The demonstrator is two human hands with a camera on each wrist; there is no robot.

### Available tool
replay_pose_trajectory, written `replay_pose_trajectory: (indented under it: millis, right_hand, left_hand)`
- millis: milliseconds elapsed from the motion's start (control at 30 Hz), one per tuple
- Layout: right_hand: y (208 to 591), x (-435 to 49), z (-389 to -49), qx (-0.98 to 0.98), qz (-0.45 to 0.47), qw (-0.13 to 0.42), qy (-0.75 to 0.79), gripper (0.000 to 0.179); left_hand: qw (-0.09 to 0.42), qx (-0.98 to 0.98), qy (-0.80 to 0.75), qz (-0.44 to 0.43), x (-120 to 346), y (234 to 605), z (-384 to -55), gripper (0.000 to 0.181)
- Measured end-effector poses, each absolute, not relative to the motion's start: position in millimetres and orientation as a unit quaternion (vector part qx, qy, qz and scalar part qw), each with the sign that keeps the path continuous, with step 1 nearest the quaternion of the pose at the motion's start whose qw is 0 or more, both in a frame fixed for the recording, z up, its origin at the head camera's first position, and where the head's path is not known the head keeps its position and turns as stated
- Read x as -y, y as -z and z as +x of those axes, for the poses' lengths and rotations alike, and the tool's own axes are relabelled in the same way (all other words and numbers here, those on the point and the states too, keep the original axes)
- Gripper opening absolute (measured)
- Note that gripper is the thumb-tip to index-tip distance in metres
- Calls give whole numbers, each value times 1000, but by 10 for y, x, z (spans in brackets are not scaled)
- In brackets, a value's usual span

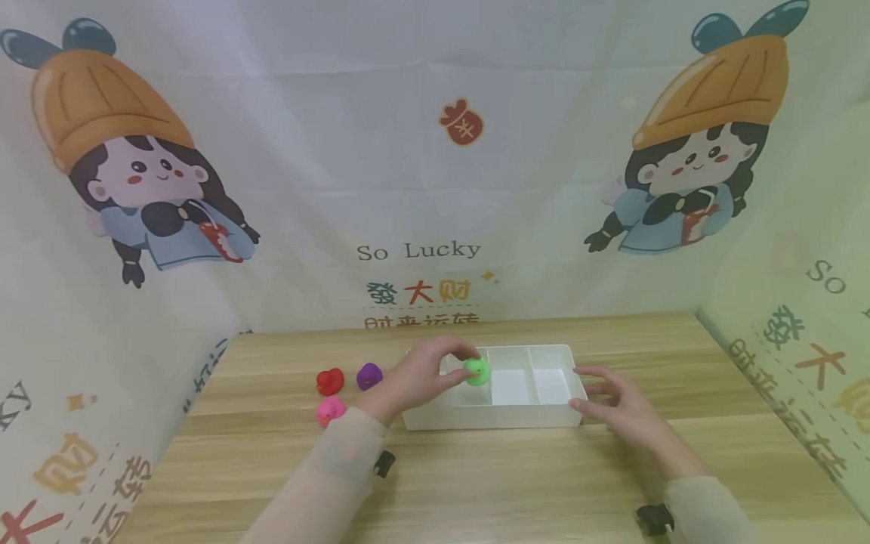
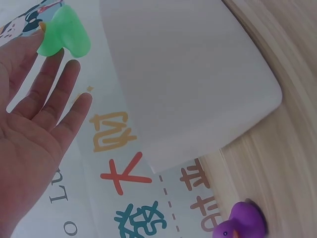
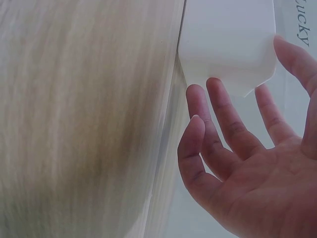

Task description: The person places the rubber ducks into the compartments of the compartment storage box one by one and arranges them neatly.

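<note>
My left hand (image 1: 424,374) pinches a small green rubber duck (image 1: 478,371) between thumb and fingertips. The duck is over the left part of a white divided box (image 1: 492,417). In the left wrist view the green duck (image 2: 67,34) sits at the fingertips, with the other fingers of the left hand (image 2: 42,116) spread. At the box's right end is my right hand (image 1: 628,412), thumb and fingertips touching its wall. The right wrist view shows the right hand (image 3: 247,153) with loosely bent fingers against the white box (image 3: 228,39). My left hand hides the box's left part.
Left of the box, a red duck (image 1: 330,381), a purple duck (image 1: 370,375) and a pink duck (image 1: 330,412) stand on the wooden table (image 1: 476,483). The pink one is partly behind my left forearm. A printed cloth (image 1: 421,189) hangs around the table.
</note>
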State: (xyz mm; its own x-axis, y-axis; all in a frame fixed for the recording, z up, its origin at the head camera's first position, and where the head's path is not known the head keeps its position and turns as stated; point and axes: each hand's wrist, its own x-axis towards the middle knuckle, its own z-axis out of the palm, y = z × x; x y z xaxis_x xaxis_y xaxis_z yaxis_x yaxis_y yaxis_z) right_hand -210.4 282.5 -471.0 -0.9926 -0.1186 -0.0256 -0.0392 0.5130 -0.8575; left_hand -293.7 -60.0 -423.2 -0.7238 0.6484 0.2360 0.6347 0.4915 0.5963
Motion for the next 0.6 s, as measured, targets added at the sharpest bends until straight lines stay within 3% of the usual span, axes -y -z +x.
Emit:
replay_pose_trajectory:
  millis: [600]
  right_hand:
    - [4730, -2832, -2098, -867, -45, 37, 496, 64]
  left_hand:
    - [14, -860, -325, 393, 286, 4181, -2972, 29]
